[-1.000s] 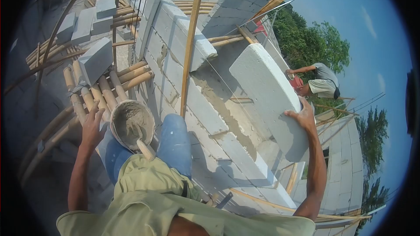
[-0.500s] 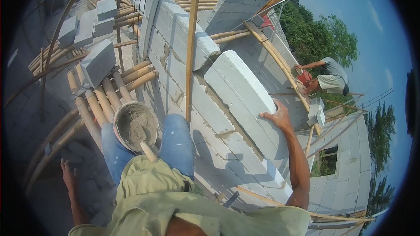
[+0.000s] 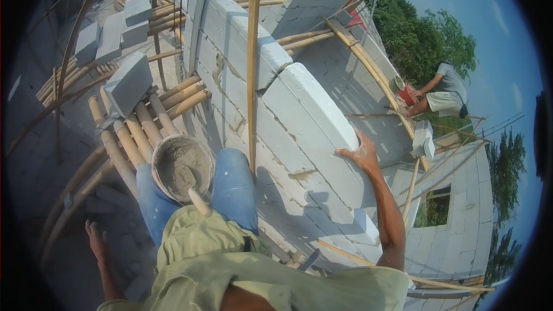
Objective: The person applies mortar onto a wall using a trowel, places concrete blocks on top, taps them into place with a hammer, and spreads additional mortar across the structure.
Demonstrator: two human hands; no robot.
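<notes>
A long pale block (image 3: 311, 121) lies on top of the block wall (image 3: 288, 164), its upper end close against the neighbouring block (image 3: 245, 29). My right hand (image 3: 362, 152) grips the block's lower right end, thumb on the near side. Down at the left, my left hand (image 3: 97, 239) hangs with its fingers apart, holding nothing. A bucket of grey mortar (image 3: 183, 167) stands between my knees, and the handle of a tool (image 3: 200, 201) sticks out of it.
An upright wooden strip (image 3: 253, 69) stands before the wall. Bamboo poles (image 3: 135, 132) at the left carry a loose block (image 3: 129, 83). Further off at the right, another person (image 3: 446, 92) bends beside a red container (image 3: 408, 95). More blocks (image 3: 109, 37) lie at the upper left.
The block has come down and left onto the wall, up against its neighbour, with my right hand still on it. My left hand has dropped away from beside the bucket to the lower left.
</notes>
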